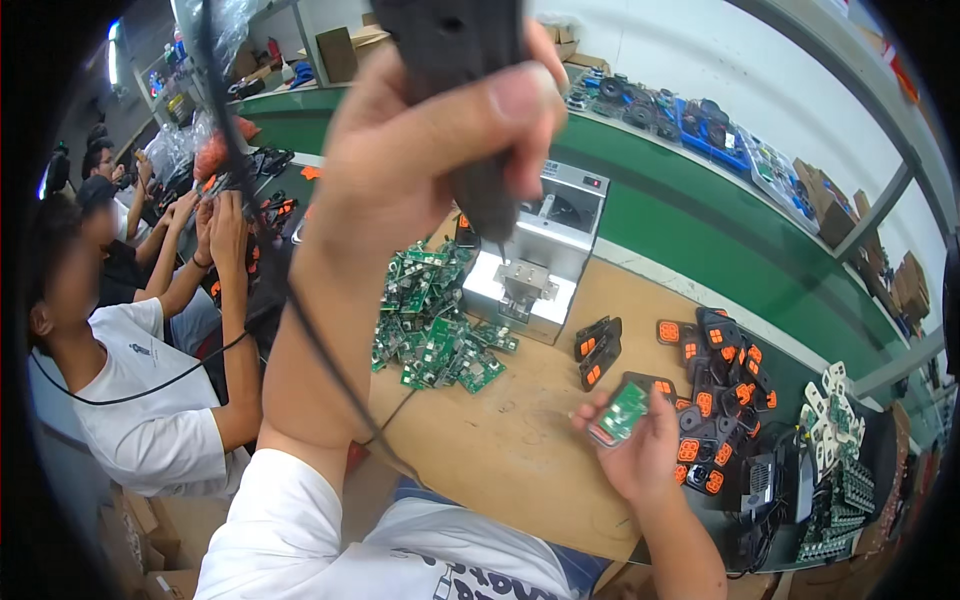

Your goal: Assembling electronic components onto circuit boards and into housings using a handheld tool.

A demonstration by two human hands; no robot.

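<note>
My left hand [440,150] is wrapped round a black electric screwdriver [470,60], held up close to the camera with its bit pointing down. Behind the bit stands a silver screw feeder [565,215] with a small metal block [527,280] at its lit front; I cannot tell whether the tip touches the block. Lower right, my right hand [640,450] is palm up, its fingers and thumb holding a green circuit board [622,412] above the table. A black casing with orange buttons [655,385] lies just behind that hand.
Loose green circuit boards [435,330] are heaped left of the feeder. Black casings with orange buttons [715,400] pile up at right; a few stand [598,352] nearer the middle. Bare boards [845,480] lie far right. A black cable [330,360] hangs across my left arm. Co-workers [150,390] sit at left.
</note>
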